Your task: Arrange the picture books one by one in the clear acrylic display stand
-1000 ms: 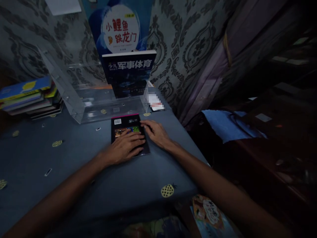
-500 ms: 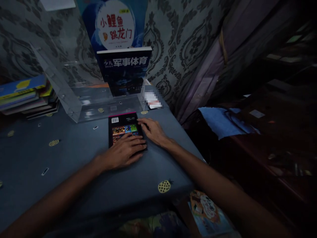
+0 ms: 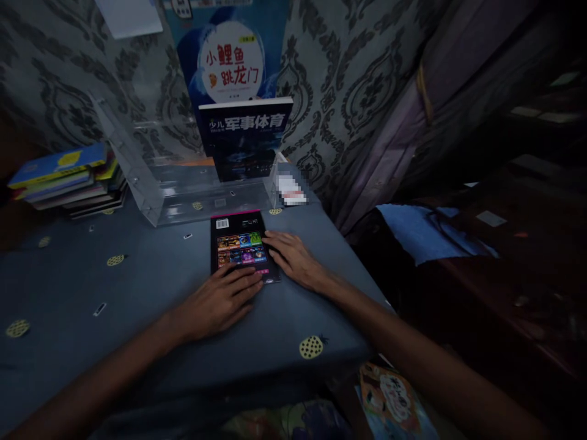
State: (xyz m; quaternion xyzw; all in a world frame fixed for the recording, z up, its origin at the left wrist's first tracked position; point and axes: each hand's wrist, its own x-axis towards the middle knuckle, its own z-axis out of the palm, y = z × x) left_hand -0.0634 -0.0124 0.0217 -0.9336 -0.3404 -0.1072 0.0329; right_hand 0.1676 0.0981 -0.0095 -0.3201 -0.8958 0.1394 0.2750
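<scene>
Black-covered book point(image 3: 238, 244) lies flat on the desk point(image 3: 137, 287) at 6 o'clock from the clear stand point(image 3: 183, 195), left hand point(image 3: 217, 302) at its 6 and right hand point(image 3: 293, 260) at its 3, fingers flat and unclenched, so pressing unevenly may skid it.

Both hands flat: left hand point(image 3: 215, 300) & right hand point(image 3: 293, 260) on dark book point(image 3: 242, 244), on blue table point(image 3: 137, 287).
</scene>
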